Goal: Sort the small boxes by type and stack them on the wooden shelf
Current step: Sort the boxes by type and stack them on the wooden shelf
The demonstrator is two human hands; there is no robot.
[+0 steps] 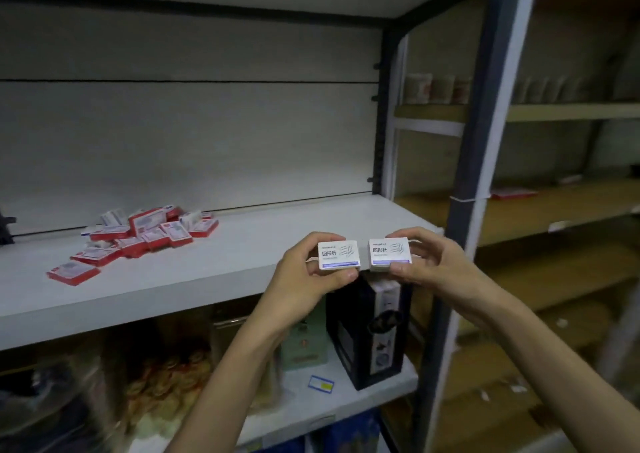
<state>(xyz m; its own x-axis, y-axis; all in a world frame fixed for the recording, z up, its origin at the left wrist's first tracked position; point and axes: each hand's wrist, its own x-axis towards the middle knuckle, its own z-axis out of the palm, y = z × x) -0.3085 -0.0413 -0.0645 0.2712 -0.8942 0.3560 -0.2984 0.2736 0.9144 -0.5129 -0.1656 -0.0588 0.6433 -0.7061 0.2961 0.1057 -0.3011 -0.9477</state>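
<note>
Boxes of the white kind are what you have in hand: your left hand (pixel 311 272) pinches one white box (pixel 338 255) between thumb below and fingers (pixel 323 236) curled over its top, and your right hand (pixel 429 262) grips a second white box (pixel 390 254) the same way. So both sets of fingers are clamped on a box. The two match in print and are held side by side, just apart, faces toward you, in front of the front edge of the grey shelf (pixel 207 272) near its right end.

By my reading, you are at the sorting step: two of a kind checked and ready to be put down together. The next move calls for picking a spot for this type, squaring one box on the other, and setting them flat so the stack stands true. The wooden shelf (pixel 561 206) stands to your right past the dark upright post (pixel 478 141), so the pair most likely has to travel that way.

Farther back, toward the left rear of the grey shelf, lies a loose heap of red boxes (pixel 138 234) with a few white ones mixed in, unsorted and well apart from your hands. Below the shelf stand a dark carton (pixel 374 341) and some bagged goods, blurred. The wooden bays at the far right hold dim, unreadable items.
</note>
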